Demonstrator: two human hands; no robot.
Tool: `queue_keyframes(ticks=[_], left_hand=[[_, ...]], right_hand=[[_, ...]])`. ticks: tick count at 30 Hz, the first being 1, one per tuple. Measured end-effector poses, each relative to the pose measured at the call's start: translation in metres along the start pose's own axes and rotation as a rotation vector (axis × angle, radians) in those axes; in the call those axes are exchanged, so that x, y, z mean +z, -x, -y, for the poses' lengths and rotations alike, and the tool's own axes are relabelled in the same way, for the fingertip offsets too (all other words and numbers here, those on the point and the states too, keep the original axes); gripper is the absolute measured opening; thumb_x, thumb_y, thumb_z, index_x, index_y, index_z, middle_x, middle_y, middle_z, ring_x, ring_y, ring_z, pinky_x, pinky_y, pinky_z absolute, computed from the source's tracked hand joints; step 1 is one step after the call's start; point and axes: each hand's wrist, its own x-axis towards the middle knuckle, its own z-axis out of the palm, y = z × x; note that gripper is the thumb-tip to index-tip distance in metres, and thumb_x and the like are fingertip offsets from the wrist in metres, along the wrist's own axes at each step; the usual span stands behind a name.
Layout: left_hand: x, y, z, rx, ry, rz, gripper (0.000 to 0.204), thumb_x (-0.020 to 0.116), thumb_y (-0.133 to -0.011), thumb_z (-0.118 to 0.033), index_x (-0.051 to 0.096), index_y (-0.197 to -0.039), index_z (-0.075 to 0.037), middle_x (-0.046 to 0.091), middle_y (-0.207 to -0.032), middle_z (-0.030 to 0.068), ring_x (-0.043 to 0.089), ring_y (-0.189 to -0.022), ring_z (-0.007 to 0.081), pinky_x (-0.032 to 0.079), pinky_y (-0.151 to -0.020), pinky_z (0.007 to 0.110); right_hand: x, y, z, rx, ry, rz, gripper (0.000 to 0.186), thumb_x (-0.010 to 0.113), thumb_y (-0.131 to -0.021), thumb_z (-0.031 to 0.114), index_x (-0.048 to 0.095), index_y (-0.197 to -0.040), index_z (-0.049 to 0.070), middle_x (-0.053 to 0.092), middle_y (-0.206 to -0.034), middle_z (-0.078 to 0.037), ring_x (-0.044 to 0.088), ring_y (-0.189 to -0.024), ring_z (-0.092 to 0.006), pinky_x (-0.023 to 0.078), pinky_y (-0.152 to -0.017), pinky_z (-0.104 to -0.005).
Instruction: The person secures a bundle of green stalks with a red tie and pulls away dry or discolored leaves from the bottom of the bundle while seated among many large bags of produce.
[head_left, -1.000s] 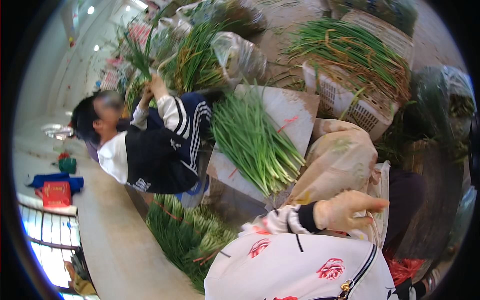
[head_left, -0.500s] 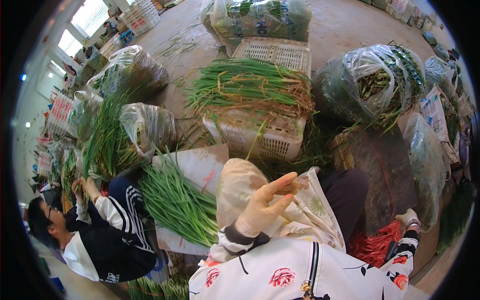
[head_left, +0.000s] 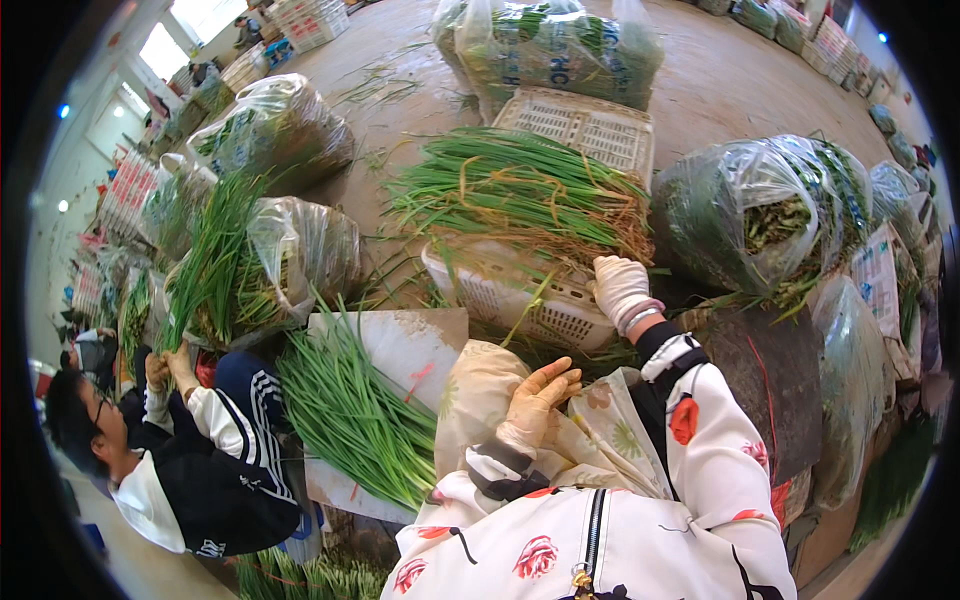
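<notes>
Over the apron-covered lap [head_left: 480, 395], my left hand [head_left: 535, 405], in a pale glove, is held with its fingers stretched out and nothing in them. My right hand [head_left: 622, 288], also gloved, reaches forward to the near right corner of a white plastic crate [head_left: 500, 300]. It is just below the brownish root ends of a heap of green onions [head_left: 530, 185] lying across the crate. Its fingertips are turned away, so I cannot tell whether they grip anything. To the left, a bunch of green onions [head_left: 350, 405] lies on a grey board [head_left: 415, 345].
A dark board [head_left: 770, 390] with a red tie on it is at my right. Stuffed plastic bags [head_left: 760, 215] stand right, left and beyond the crate. At left, a co-worker [head_left: 190, 470] sits handling green onions [head_left: 215, 265].
My right hand has left the red ties beside the dark board and swung forward to the crate's edge. The left hand has lowered slightly, fingers still extended. The view has shifted a little.
</notes>
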Motion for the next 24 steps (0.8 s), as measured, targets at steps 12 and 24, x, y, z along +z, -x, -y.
queue_keyframes(ticks=[12,24], left_hand=[[0.003,0.006,-0.002,-0.086,-0.031,0.152,0.039,0.056,-0.092,-0.014,0.048,-0.127,0.002,0.062,-0.112,0.0143,0.063,-0.087,0.0175,0.050,-0.083,0.028],[-0.003,-0.101,-0.025,0.049,0.308,-0.052,0.022,0.053,-0.092,-0.016,0.057,-0.112,-0.007,0.064,-0.101,0.0055,0.059,-0.095,0.0209,0.047,-0.084,0.037]], right_hand=[[-0.092,0.060,-0.038,0.278,-1.501,0.298,0.021,0.056,-0.091,0.020,0.066,-0.087,0.001,0.062,-0.067,-0.003,0.052,-0.053,-0.0090,0.042,-0.050,-0.0220],[-0.022,0.118,0.015,0.341,-1.302,0.428,0.025,0.061,-0.089,0.020,0.063,-0.100,-0.003,0.066,-0.081,-0.006,0.061,-0.071,-0.0114,0.048,-0.064,-0.0236]])
